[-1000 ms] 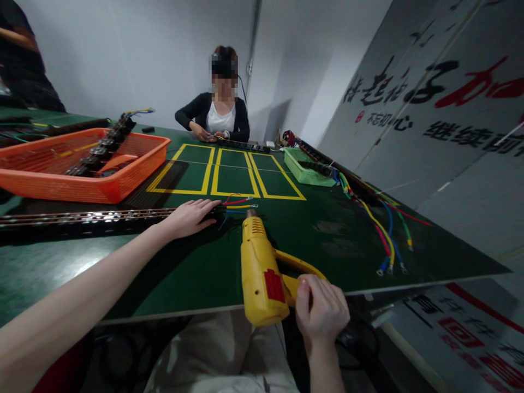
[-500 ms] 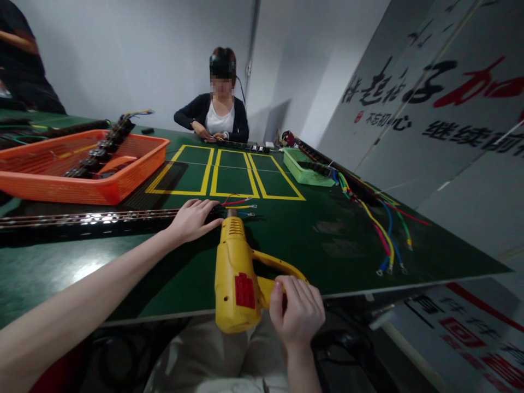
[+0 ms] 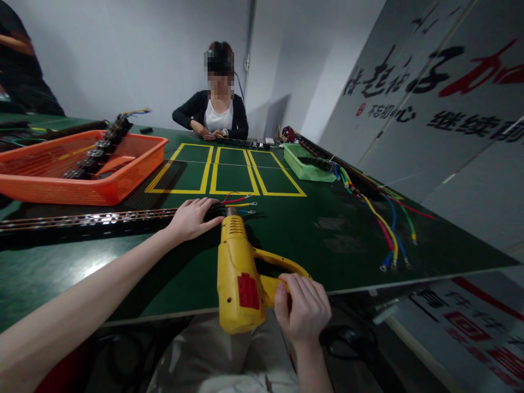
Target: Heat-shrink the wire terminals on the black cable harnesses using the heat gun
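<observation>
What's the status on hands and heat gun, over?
Right hand gripping heat gun. Left hand on bar, wires beyond. Left thumb near nozzle, possibly in the way.

Heat gun (image 3: 240,273) smooth plast. w/ metal nozzle (image 3: 231,211); tabletop (image 3: 286,234) glossy; orange basket (image 3: 73,189) plast.; wire lugs (image 3: 254,203) shiny metal

Black strip (image 3: 102,220), partly invisible under the left hand (image 3: 193,220), its left end beyond the picture's edge

Left on table (image 3: 295,234), basket (image 3: 88,192); wired strip (image 3: 102,221) before it; heat gun (image 3: 238,273) right of strip; second basket (image 3: 308,170) farther right, lugged cables (image 3: 379,219) before it; co-worker (image 3: 219,115) behind table.
</observation>
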Tool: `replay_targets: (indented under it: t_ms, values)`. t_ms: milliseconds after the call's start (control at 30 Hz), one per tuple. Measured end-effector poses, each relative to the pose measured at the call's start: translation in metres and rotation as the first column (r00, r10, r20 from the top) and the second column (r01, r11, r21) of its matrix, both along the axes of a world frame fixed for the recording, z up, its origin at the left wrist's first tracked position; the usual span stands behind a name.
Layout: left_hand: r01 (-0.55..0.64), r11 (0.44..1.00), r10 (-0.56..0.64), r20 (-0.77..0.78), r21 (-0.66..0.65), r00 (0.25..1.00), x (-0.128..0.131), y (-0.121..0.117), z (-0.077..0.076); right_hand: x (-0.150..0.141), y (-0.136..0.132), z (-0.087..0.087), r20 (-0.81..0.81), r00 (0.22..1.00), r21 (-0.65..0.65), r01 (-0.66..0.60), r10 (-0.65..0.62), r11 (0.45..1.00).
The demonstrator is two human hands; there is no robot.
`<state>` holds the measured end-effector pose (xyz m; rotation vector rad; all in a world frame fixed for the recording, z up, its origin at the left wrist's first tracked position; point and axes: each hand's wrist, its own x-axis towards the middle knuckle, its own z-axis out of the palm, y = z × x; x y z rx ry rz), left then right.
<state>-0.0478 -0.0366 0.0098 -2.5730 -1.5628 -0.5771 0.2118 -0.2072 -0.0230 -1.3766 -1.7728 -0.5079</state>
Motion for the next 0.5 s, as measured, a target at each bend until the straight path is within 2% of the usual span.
replay_targets:
  t_ms: [133,233,300,400,500]
  values:
    - [0.066,0.994,-0.068,0.026,0.089,0.997,-0.002,-0.002,-0.001,0.012,0.001,0.002,-0.003,1.0,0.003,-0.02,0.02,1.0]
    - [0.191,0.956,-0.209,0.062,0.221,0.976,-0.002,-0.005,0.002,0.022,0.002,0.004,0.005,1.0,0.009,-0.02,0.02,1.0]
    - [0.309,0.913,-0.327,0.027,0.266,0.945,-0.002,-0.007,0.004,0.028,0.002,0.004,0.014,1.0,0.012,-0.013,0.013,1.0]
    - [0.468,0.85,-0.463,-0.082,0.24,0.883,0.001,-0.008,0.002,0.036,0.002,0.004,0.025,1.0,0.018,0.008,-0.009,1.0]
    - [0.537,0.824,-0.516,-0.153,0.182,0.843,0.006,-0.008,-0.002,0.04,0.002,0.004,0.034,0.999,0.021,0.028,-0.028,0.999]
